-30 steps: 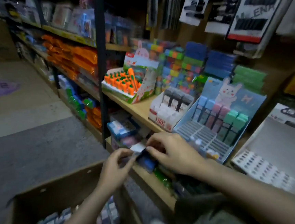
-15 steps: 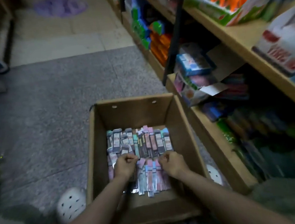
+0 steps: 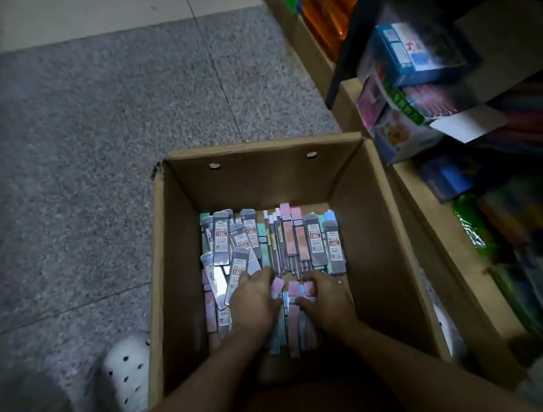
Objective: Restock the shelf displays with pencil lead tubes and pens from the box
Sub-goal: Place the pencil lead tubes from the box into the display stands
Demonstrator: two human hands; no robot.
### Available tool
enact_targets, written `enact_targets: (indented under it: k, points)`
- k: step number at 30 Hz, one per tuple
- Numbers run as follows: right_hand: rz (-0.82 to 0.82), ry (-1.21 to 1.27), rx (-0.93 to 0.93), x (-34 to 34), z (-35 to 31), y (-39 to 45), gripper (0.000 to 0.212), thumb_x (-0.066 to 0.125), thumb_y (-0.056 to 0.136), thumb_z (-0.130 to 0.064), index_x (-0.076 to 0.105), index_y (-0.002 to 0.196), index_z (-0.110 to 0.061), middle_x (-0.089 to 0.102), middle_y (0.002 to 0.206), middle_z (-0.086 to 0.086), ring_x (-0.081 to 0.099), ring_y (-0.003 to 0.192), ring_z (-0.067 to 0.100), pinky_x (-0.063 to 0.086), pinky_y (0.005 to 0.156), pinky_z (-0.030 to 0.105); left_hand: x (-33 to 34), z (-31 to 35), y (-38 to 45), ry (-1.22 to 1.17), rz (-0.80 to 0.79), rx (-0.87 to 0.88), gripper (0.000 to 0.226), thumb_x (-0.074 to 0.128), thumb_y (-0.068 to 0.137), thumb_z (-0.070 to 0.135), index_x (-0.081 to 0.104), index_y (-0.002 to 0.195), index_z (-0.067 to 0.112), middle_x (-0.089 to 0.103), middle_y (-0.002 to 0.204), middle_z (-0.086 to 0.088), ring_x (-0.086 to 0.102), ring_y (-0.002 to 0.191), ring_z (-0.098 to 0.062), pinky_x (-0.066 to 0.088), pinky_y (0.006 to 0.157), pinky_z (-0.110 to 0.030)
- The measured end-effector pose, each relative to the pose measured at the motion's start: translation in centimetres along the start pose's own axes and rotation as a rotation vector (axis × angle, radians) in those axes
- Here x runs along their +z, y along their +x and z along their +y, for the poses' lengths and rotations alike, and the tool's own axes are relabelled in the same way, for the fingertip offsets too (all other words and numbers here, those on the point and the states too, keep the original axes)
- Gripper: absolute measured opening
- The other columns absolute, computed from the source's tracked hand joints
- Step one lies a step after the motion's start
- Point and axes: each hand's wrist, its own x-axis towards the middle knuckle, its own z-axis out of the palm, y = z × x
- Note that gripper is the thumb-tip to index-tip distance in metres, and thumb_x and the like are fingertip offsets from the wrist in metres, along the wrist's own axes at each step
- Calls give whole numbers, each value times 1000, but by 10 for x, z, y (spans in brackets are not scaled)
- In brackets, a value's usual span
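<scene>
The white perforated shoe point(image 3: 127, 373) on the grey floor sits just left of the cardboard box point(image 3: 168, 280), as it did half a second ago. Both hands remain inside: the left hand point(image 3: 255, 301) curls over the pencil lead tubes point(image 3: 234, 242), now nearer the right hand point(image 3: 328, 302), which grips a pink-and-blue bundle point(image 3: 295, 322). The shelf point(image 3: 429, 225) stands right of the box.
</scene>
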Motion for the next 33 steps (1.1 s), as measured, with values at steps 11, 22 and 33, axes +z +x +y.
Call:
enact_targets:
  k: [11,22,33]
  points:
    - [225,-83,-71,-30,-14,9,24,59,92,-22,60,116,-17,55,118,1,55,107,18,48,90,32,-12,17,23,-616,279,-76,35,67,89,20,63,123,13,63,109,-2,63,93,-11,47,76,-11]
    - [178,-384,38,-28,-34,53,53,52,96,-40,39,140,-13,33,141,13,38,126,27,39,104,39,-27,13,41,-1355,219,-458,26,54,97,12,49,123,15,65,88,-14,54,57,-17,47,52,-26]
    - [267,-252,-55,-22,-41,69,52,68,89,-18,41,134,-16,50,130,11,49,121,25,46,98,34,-13,9,46,-1205,49,-391,54,48,98,3,37,140,36,48,140,-16,59,79,-14,52,57,-25]
